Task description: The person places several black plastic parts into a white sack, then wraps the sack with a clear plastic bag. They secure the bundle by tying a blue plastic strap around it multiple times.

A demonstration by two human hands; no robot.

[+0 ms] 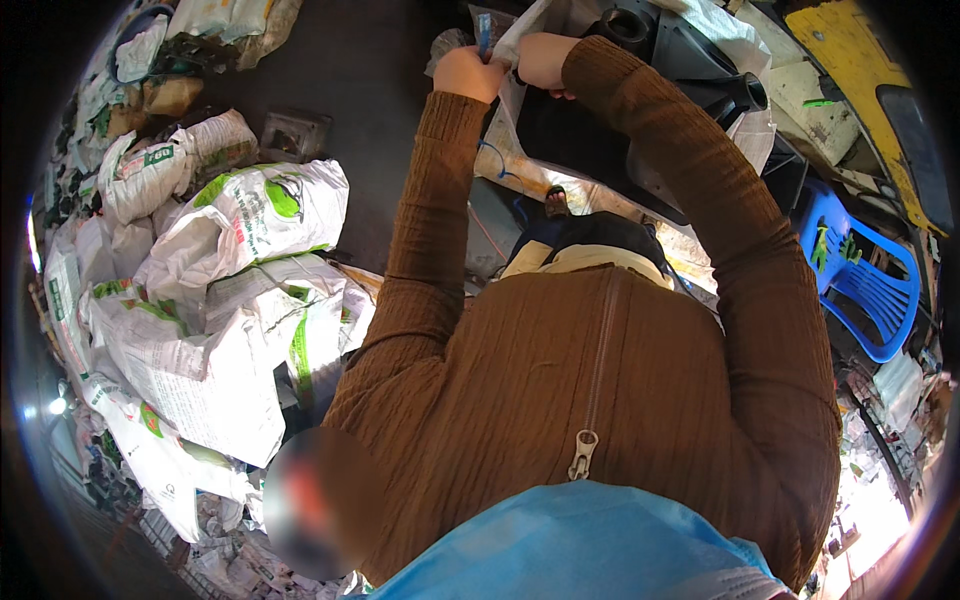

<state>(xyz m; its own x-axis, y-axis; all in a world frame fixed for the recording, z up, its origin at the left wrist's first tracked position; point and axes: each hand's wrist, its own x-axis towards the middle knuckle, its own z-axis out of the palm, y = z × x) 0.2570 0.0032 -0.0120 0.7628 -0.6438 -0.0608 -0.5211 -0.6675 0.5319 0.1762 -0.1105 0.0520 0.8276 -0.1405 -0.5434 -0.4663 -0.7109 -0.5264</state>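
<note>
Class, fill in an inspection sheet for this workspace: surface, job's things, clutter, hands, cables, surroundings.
Surface: dark floor, partly bare.
Job's things: white sack, its top edge held up by both hands; black plastic parts behind it.
Clutter: filled white sacks piled at left; scraps at right.
Hands: left hand grips a blue tool; right hand pinches the sack edge.
Cables: blue string on the sack.
Surroundings: blue plastic chair, yellow panel.

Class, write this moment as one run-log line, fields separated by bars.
left hand: grips blue tool | right hand: pinches white sack edge | black plastic part beside | blue chair right
</note>
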